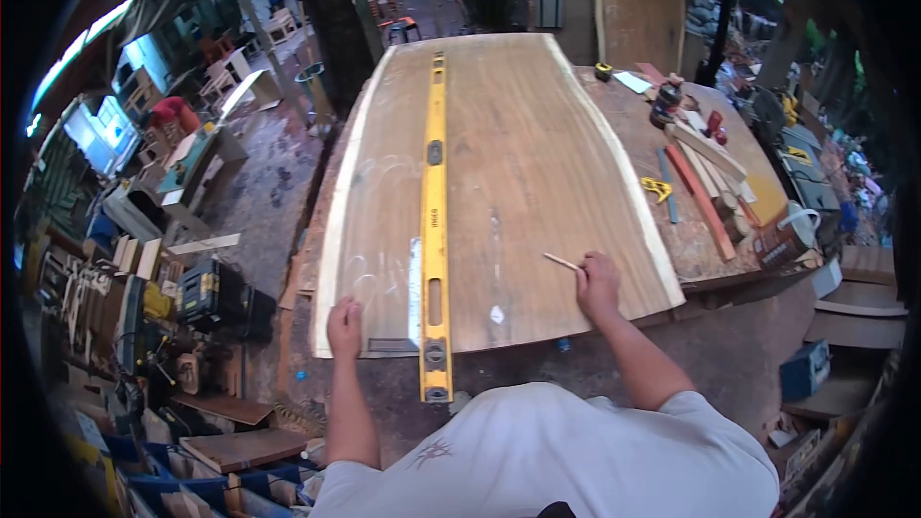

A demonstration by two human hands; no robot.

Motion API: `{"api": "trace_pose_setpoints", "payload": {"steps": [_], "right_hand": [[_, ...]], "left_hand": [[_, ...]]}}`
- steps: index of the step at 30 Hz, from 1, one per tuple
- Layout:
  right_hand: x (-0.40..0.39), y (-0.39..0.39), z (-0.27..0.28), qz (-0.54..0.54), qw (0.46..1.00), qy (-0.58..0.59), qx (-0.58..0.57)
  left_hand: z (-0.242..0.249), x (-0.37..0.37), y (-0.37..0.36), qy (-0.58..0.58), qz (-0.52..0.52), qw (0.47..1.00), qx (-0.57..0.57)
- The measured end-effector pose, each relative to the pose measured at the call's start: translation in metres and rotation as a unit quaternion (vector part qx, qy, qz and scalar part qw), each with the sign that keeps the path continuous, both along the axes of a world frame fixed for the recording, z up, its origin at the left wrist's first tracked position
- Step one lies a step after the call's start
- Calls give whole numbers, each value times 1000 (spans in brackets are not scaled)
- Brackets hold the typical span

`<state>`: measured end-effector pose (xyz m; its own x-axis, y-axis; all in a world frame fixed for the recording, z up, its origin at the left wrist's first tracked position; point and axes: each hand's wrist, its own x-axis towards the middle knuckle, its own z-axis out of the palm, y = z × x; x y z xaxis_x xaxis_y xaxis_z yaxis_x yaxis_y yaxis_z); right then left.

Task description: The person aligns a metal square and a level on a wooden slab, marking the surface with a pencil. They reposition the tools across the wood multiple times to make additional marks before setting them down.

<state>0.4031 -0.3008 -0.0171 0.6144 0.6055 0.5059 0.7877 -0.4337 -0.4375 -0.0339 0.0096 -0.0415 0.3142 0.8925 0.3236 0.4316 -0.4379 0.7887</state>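
Observation:
A wide wooden slab (537, 173) with pale live edges lies on the workbench in front of me. Along its length runs a yellow spirit level (435, 201), its near end jutting past the slab's front edge. A shiny flat strip (414, 278) lies against the level's left side. My right hand (599, 286), closed around a pencil (558, 260), is over the slab's right front part, with the pencil pointing left. At the left front corner is my left hand (344, 328), fingers curled together; whatever they may hold is hidden.
Right of the slab, the bench carries a tape measure (603, 71), a yellow-handled tool (657, 189), wood strips (705, 158) and a brown bucket (789, 235). A black toolbox (206, 293) and stacked offcuts stand at left. Another person (175, 115) bends over at far left.

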Motion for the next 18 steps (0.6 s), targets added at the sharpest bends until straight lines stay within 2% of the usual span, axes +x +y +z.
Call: {"api": "trace_pose_setpoints", "payload": {"steps": [18], "right_hand": [[-3,1,3,4,1000,15,0]], "left_hand": [[3,-1,-2,14,-6,1000,14]]}}
